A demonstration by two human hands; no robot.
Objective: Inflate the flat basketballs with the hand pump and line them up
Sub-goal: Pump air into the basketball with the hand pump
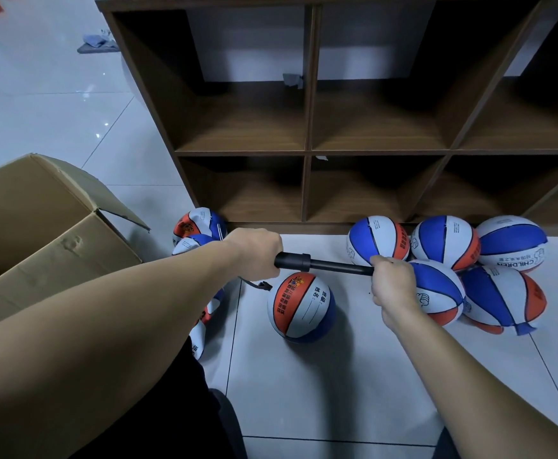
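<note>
While both arms reach forward over a white tiled floor point(320, 385), the left hand point(254, 251) is curled tightly around the thick barrel of a black hand pump point(320, 263), and the right hand point(392, 286) is clenched around its far-right end, where the handle is hidden inside the fist. The pump lies level between them. A short black hose point(256, 285) hangs from the left end, near a rounded orange, white and blue basketball point(301, 308) on the floor just below; whether it enters the ball cannot be told. Right of it, five more balls point(446, 241) cluster, touching, against the foot of a dark wooden cubby shelf point(307, 154). Left, more balls point(198, 225) lie partly behind the left forearm, beside an open cardboard box point(49, 233). Bare floor spreads near the viewer.
</note>
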